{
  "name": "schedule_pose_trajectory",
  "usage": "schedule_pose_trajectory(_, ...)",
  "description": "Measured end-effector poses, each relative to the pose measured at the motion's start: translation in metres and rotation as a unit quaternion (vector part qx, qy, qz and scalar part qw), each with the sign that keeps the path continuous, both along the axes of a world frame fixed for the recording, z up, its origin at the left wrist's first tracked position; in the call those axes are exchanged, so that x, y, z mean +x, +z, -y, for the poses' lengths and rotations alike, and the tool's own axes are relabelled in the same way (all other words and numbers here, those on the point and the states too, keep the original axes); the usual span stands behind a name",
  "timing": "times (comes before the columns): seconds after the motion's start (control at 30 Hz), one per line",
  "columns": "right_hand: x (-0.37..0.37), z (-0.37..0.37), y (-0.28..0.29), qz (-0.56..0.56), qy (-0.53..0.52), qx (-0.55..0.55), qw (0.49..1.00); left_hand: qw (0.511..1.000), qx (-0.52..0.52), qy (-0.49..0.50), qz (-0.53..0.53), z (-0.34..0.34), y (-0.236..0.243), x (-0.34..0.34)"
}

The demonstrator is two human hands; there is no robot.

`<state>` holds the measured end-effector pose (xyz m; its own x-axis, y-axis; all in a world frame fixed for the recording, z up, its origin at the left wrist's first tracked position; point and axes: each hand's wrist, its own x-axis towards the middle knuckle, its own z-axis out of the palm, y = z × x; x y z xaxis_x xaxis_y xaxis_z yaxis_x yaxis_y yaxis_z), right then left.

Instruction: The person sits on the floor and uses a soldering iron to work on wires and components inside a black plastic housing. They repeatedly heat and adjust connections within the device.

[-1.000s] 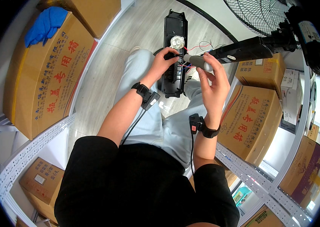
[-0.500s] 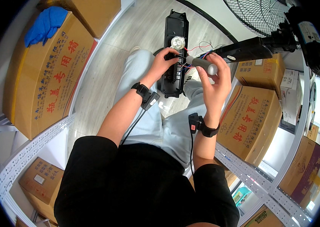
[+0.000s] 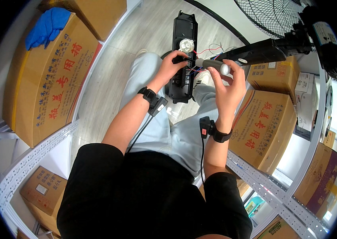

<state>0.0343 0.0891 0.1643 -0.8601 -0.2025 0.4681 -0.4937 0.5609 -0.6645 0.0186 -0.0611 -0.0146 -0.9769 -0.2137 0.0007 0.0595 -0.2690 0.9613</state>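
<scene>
A screwdriver with a thick grey handle [image 3: 214,65] and a pale rounded end is between the thumb and fingers of my right hand [image 3: 230,83]. Its front end points left, toward a long black plastic housing [image 3: 183,28] in front of me. Against the housing's middle, my left hand [image 3: 169,68] is closed in a pinch by a small dark part; what exactly it grips cannot be made out. A clear round component [image 3: 186,45] sits in the housing just above my left fingers. Thin red and blue wires [image 3: 205,51] run from the housing to the right.
At upper right are a fan's mesh guard [image 3: 270,16] and black column [image 3: 256,52]. Cardboard boxes fill shelves at left [image 3: 57,79] and right [image 3: 262,127]. A blue cloth [image 3: 49,27] lies on the left box. Cables hang from both wrist straps.
My right hand has moved slightly right, with its fingers now nearer the screwdriver's rounded end. My left hand stays in nearly the same place.
</scene>
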Motion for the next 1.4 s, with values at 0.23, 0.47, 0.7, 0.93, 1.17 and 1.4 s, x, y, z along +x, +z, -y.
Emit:
schedule_pose_trajectory(0.23, 0.007, 0.002, 0.004, 0.035, 0.067, -0.043, 0.996, 1.0, -0.001, 0.0, -0.001, 0.001, 0.0, 0.0)
schedule_pose_trajectory(0.47, 0.003, -0.002, -0.003, -0.001, 0.066, -0.002, 0.998, 1.0, -0.005, -0.006, 0.001, 0.001, 0.0, 0.0)
schedule_pose_trajectory(0.7, 0.0, 0.001, -0.001, -0.003, 0.003, -0.01, 1.0, 1.0, -0.004, -0.01, -0.008, 0.0, 0.0, 0.0)
schedule_pose_trajectory(0.93, 0.005, -0.001, 0.005, 0.043, 0.072, -0.045, 0.995, 1.0, -0.002, -0.007, 0.002, 0.0, 0.002, 0.001)
schedule_pose_trajectory(1.17, 0.008, 0.0, 0.008, 0.07, 0.015, 0.003, 0.997, 1.0, -0.016, -0.008, 0.003, 0.001, 0.002, 0.001)
schedule_pose_trajectory(1.4, 0.005, 0.0, 0.007, 0.07, 0.02, -0.018, 0.997, 1.0, 0.009, -0.006, 0.0, 0.0, 0.002, 0.0)
